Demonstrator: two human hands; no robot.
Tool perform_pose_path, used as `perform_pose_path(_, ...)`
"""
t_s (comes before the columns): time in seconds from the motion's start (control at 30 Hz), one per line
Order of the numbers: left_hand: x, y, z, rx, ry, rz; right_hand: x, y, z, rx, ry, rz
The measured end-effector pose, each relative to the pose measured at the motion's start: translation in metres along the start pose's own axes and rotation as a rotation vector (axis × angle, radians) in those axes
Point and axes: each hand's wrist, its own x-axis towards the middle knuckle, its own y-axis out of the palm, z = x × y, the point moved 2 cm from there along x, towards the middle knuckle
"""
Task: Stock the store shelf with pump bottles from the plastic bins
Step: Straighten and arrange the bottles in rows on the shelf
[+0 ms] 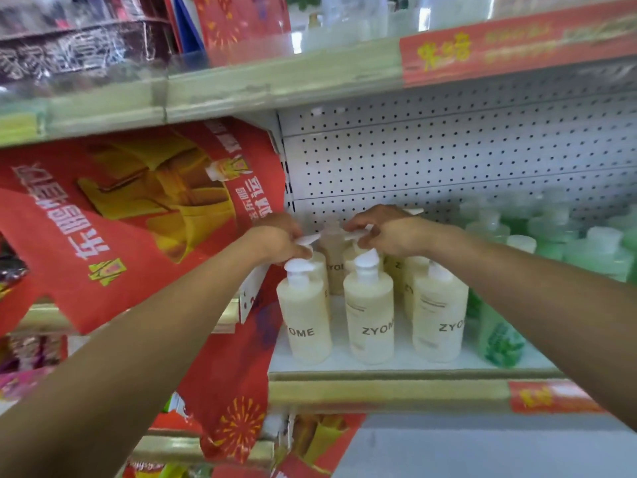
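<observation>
Several cream pump bottles marked ZYOME stand in rows on the white shelf (379,365). Three form the front row: left (305,322), middle (368,315), right (437,315). Both my arms reach over them to the rows behind. My left hand (279,238) pinches the white pump head of a second-row bottle on the left. My right hand (386,229) is closed on the pump head of a bottle further back, near a back-row bottle (333,267). The bodies of the gripped bottles are mostly hidden by the front row. No plastic bin is in view.
Green capped bottles (586,250) fill the shelf's right part. A red and yellow gift bag (138,215) hangs at the left against the shelf divider. A white pegboard wall (448,157) backs the shelf. The upper shelf edge (275,84) runs overhead.
</observation>
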Motion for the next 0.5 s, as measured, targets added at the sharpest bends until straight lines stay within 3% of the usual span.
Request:
perform_pose_path(0.23, 0.013, 0.0, -0.013, 0.037, 0.118, 0.027, 0.006, 0.001, 0.0, -0.041, 0.056, -0.04)
perform_pose_path(0.5, 0.021, 0.007, -0.021, 0.036, 0.1, -0.022, 0.009, 0.0, 0.0, -0.153, 0.096, -0.064)
